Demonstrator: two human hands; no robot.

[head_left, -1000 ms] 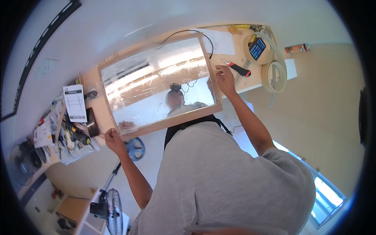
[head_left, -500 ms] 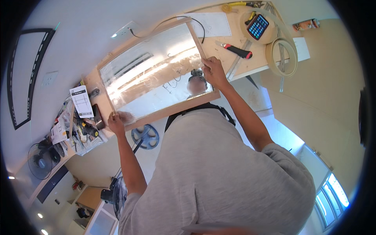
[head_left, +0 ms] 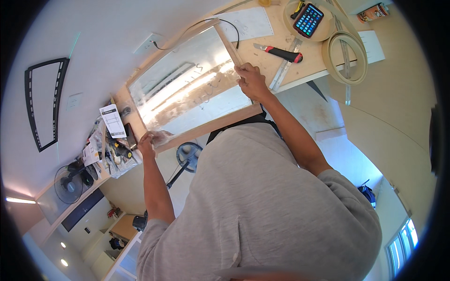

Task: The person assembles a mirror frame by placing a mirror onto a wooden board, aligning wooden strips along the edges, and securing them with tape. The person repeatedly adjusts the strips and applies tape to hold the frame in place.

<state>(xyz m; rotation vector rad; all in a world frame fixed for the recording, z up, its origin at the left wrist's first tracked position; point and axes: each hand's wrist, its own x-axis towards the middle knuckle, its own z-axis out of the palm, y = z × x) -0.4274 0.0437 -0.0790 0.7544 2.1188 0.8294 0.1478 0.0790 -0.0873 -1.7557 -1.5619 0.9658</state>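
A shiny mirror-like panel (head_left: 185, 100) with dark handwritten marks lies on the wooden workbench (head_left: 307, 63) in front of me. Pale wood shows along its near long side and its right side. My left hand (head_left: 146, 144) has its fingers closed on the panel's near left corner. At the right edge my right hand (head_left: 253, 82) is closed too, fingers curled over the rim; its thumb is partly hidden. Right of that hand lies a utility knife (head_left: 285, 54) with a red and black handle, across a metal ruler (head_left: 283, 72).
A phone (head_left: 308, 21) with a lit screen rests inside a coil of pale edging, near a second edging roll (head_left: 328, 61). A white sheet (head_left: 251, 23) and black cable (head_left: 199, 22) lie behind the panel. Cluttered tools (head_left: 122, 151) fill the left end. A blue round base (head_left: 189, 151) stands below.
My view has shifted, so the bench's left end sits farther right. The reflections on the panel have changed. Both hands keep their hold at its edges.
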